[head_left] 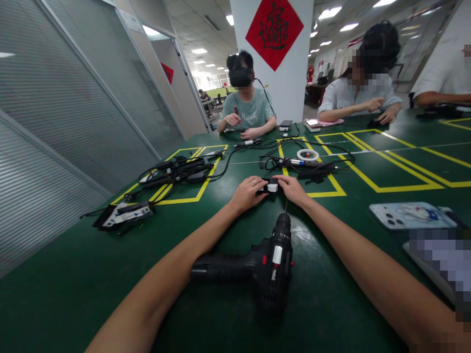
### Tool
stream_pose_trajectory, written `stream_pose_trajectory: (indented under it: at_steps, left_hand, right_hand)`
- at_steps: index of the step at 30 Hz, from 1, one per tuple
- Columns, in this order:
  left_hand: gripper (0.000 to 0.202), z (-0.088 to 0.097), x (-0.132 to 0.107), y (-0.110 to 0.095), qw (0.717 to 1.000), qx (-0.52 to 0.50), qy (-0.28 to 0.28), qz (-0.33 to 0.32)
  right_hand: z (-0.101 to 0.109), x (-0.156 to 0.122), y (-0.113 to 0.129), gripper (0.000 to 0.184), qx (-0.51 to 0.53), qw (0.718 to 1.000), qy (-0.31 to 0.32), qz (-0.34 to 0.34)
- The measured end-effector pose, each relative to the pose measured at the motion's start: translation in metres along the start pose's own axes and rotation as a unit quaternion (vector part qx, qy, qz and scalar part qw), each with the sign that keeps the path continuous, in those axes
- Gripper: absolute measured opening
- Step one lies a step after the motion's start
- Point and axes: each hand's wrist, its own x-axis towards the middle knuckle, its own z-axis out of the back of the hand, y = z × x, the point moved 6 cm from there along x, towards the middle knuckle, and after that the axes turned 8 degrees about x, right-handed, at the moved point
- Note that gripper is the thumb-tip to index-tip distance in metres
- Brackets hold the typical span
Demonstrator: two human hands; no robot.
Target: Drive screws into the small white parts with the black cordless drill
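Both my hands meet over a small black-and-white block [272, 187] on the green table, one at each side of it. My left hand [250, 192] has its fingers closed on the block's left side and wears a ring. From the right, my right hand [290, 189] pinches the block's other edge. What exactly the block is, I cannot make out, since fingers cover part of it. Between my forearms a black cordless drill [274, 264] lies on its side, its thin bit pointing away toward my right hand.
Black cables and tools [176, 171] lie in a heap at left, near a flat black-and-white piece [125, 215]. Ahead are a white ring of tape [308, 155] and more cables. A phone [405, 216] rests at right. Several people sit across the green table [176, 314].
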Motion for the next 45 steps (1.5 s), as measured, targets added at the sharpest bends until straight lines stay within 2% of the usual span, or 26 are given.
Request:
stream_pose_trajectory:
  at_steps: [15,19,21,24,26,28,30,34,36,41,45]
  left_hand:
    - [0.035,0.015,0.002,-0.01,0.997,0.053,0.007,-0.048]
    - [0.036,0.02,0.0,-0.011,0.998,0.048,-0.01,-0.033]
    - [0.039,0.022,-0.001,-0.009,0.999,0.046,-0.022,-0.016]
    - [0.042,0.025,-0.003,-0.004,0.998,0.041,-0.042,0.021]
    - [0.042,0.027,-0.003,-0.002,0.997,0.036,-0.053,0.044]
    - [0.042,0.029,-0.003,0.0,0.996,0.03,-0.065,0.058]
    - [0.043,0.031,-0.004,0.0,0.994,0.028,-0.08,0.063]
    - [0.043,0.036,-0.006,0.001,0.991,0.031,-0.106,0.074]
    - [0.043,0.036,-0.007,0.002,0.991,0.028,-0.105,0.078]
    - [0.043,0.033,-0.005,0.003,0.991,0.019,-0.096,0.085]
    - [0.039,0.034,-0.006,0.003,0.991,0.029,-0.102,0.08]
  right_hand:
    - [-0.003,-0.001,-0.002,0.03,-0.018,1.0,-0.007,-0.006]
    - [-0.003,-0.003,0.002,0.028,-0.004,1.0,-0.004,-0.017]
    - [0.002,-0.004,0.01,0.028,0.005,0.999,-0.029,-0.022]
    - [0.022,-0.006,0.038,0.031,-0.005,0.988,-0.152,0.013]
    - [0.026,-0.005,0.058,0.035,-0.004,0.983,-0.178,0.037]
    - [0.017,0.001,0.07,0.036,0.011,0.989,-0.144,0.04]
    - [0.003,0.007,0.071,0.038,0.066,0.992,-0.106,0.023]
    - [-0.031,0.013,0.053,0.042,0.174,0.982,-0.05,-0.048]
    - [-0.041,0.014,0.048,0.043,0.195,0.978,-0.035,-0.06]
    - [-0.041,0.012,0.057,0.044,0.173,0.984,-0.017,-0.043]
    - [-0.039,0.008,0.077,0.038,0.114,0.993,-0.038,0.005]
